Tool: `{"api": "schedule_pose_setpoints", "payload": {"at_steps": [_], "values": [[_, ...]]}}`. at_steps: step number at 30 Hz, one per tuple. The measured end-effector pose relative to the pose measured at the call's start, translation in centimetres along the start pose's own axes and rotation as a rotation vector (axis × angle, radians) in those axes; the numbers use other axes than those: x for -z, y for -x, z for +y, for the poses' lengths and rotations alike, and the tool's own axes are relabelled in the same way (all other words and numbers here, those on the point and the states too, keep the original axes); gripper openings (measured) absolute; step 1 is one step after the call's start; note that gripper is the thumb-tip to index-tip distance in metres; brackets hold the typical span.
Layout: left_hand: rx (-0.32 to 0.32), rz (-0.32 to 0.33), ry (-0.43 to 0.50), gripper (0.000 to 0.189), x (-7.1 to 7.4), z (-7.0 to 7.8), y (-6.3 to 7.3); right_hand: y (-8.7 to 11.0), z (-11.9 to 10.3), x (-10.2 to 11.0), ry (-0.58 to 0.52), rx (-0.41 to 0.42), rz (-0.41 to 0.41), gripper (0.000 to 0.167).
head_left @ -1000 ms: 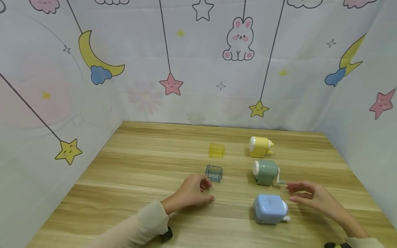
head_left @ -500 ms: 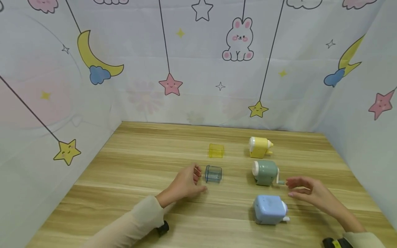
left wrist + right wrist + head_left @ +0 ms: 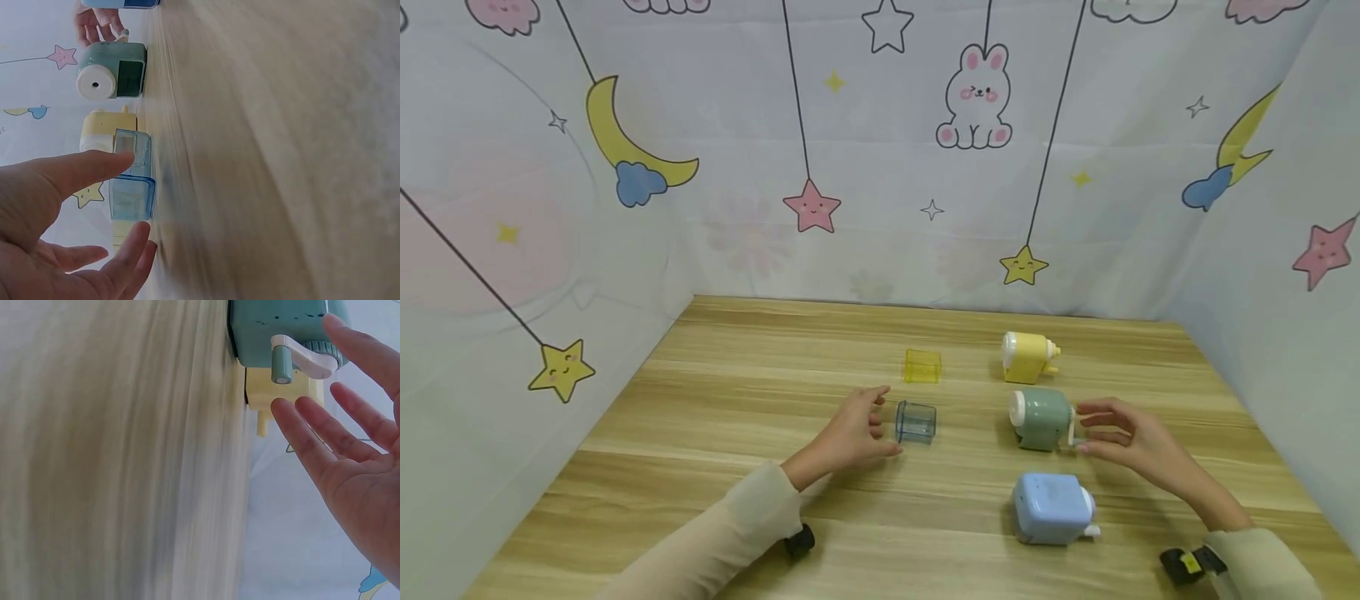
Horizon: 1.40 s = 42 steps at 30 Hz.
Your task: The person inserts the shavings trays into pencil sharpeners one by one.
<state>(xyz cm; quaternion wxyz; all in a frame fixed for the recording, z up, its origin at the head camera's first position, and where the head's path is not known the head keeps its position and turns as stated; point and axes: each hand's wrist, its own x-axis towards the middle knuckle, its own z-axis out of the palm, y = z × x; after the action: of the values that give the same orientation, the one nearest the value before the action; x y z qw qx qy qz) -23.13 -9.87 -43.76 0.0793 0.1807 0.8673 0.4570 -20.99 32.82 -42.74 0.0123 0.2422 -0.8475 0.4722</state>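
My left hand (image 3: 852,435) is held with its fingers spread, just left of a clear blue-grey drawer (image 3: 917,423) lying on the table. In the left wrist view, thumb and fingers stand either side of that drawer (image 3: 131,197), the thumb overlapping it. My right hand (image 3: 1126,435) has loosely bent, parted fingers at the crank side of a green pencil sharpener (image 3: 1045,417). Seen from the right wrist, the white crank arm with its green knob (image 3: 282,365) stands close to the fingertips, and nothing is gripped. An opening shows in the sharpener's lower front (image 3: 130,80).
A blue pencil sharpener (image 3: 1052,507) stands nearer me, below the green one. Behind are a yellow pencil sharpener (image 3: 1027,357) and a clear yellow drawer (image 3: 922,365). Patterned fabric walls (image 3: 880,250) bound the wooden table (image 3: 760,367) at the back and sides.
The left hand has drawn back leftward from the clear drawer and spread its fingers beside it. The right hand has moved left and away from me, up to the green sharpener's crank.
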Motion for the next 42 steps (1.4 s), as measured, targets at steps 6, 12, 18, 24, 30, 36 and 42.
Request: {"api": "schedule_pose_setpoints", "payload": {"at_steps": [6, 12, 18, 24, 30, 36, 42], "values": [[-0.001, -0.030, 0.034, 0.090, -0.1, 0.1, -0.5, -0.8, -0.1, -0.2, -0.060, -0.051, -0.036, 0.061], [-0.001, -0.054, 0.031, 0.089, -0.1, 0.2, -0.8, -1.9, -0.2, -0.4, -0.014, -0.073, -0.063, 0.066], [-0.023, -0.062, -0.019, 0.086, -0.3, 0.1, -1.1, -2.3, -0.1, -0.5, -0.007, -0.050, -0.058, 0.065], [-0.021, -0.079, -0.023, 0.082, -0.3, 0.0, -1.2, -2.7, 0.0, -0.9, -0.046, -0.039, -0.057, 0.065], [-0.045, -0.098, -0.010, 0.081, -0.3, -0.1, -1.5, -3.0, -0.1, -1.1, -0.036, -0.064, -0.050, 0.066], [-0.067, -0.100, 0.013, 0.071, -0.6, -0.3, -1.7, -3.0, -0.1, -1.2, -0.007, -0.061, -0.036, 0.063], [-0.067, -0.100, 0.064, 0.065, -0.7, -0.2, -1.7, -3.0, -0.4, -1.2, 0.020, -0.064, -0.040, 0.060]]}}
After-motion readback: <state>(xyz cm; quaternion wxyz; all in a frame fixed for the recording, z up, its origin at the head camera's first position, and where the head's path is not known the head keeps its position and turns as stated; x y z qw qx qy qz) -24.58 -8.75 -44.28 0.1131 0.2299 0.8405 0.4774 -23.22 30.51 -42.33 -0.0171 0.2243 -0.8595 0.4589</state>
